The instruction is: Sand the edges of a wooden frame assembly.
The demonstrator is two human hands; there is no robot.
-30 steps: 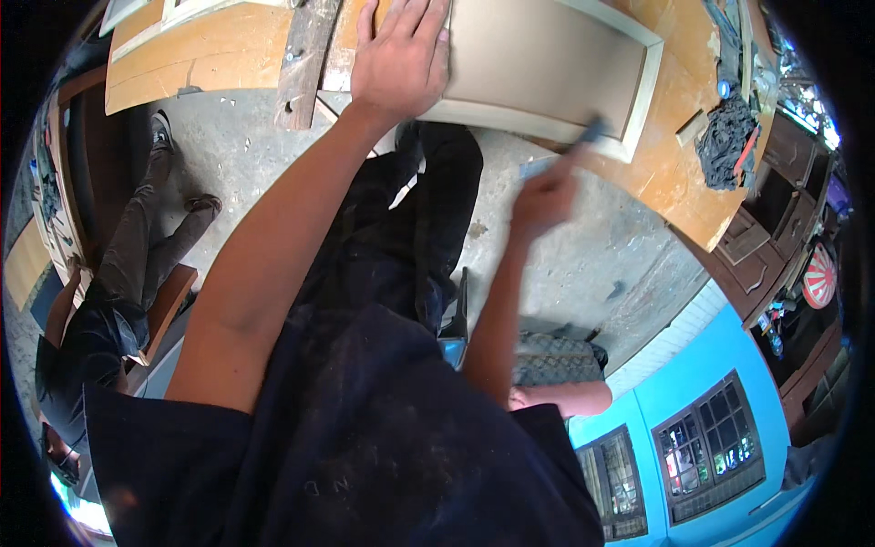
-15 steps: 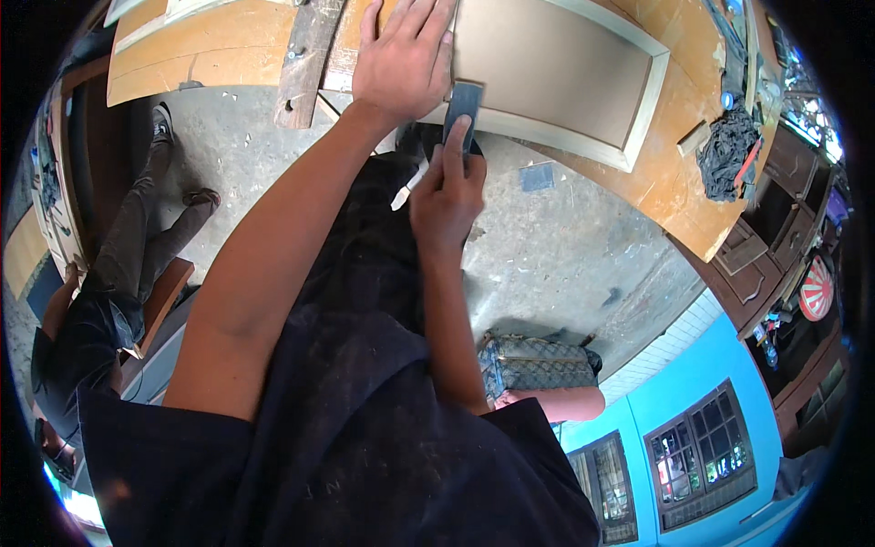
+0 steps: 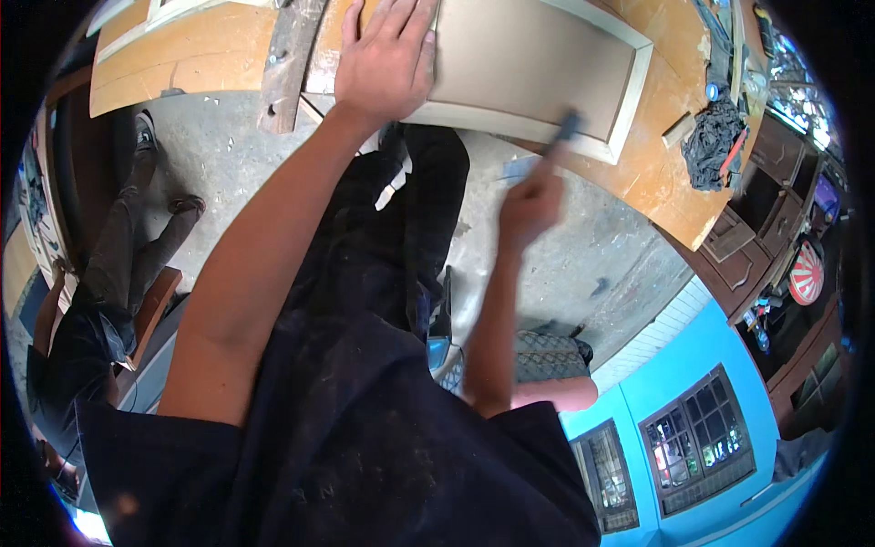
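Note:
A framed panel (image 3: 533,68) with pale wooden rails and a beige centre lies at the edge of an orange-brown worktable (image 3: 670,169). My left hand (image 3: 387,68) is laid flat at the panel's left end, fingers stretched out and open. My right hand (image 3: 531,208) is closed around a dark blue-grey sanding block (image 3: 570,125), blurred by motion. The block is at the near rail (image 3: 510,120), close to the panel's right corner. The blur hides its exact contact with the wood.
A worn board (image 3: 290,64) crosses the table edge to the left. Crumpled black material (image 3: 715,146) lies at the table's right. A blue-grey sheet (image 3: 519,168) is on the concrete floor (image 3: 547,237). Another person (image 3: 91,319) is at the far left; a patterned seat (image 3: 551,357) stands lower right.
My right hand has moved right along the near rail with the sanding block, from beside my left hand toward the panel's right corner. My left hand stays on the panel.

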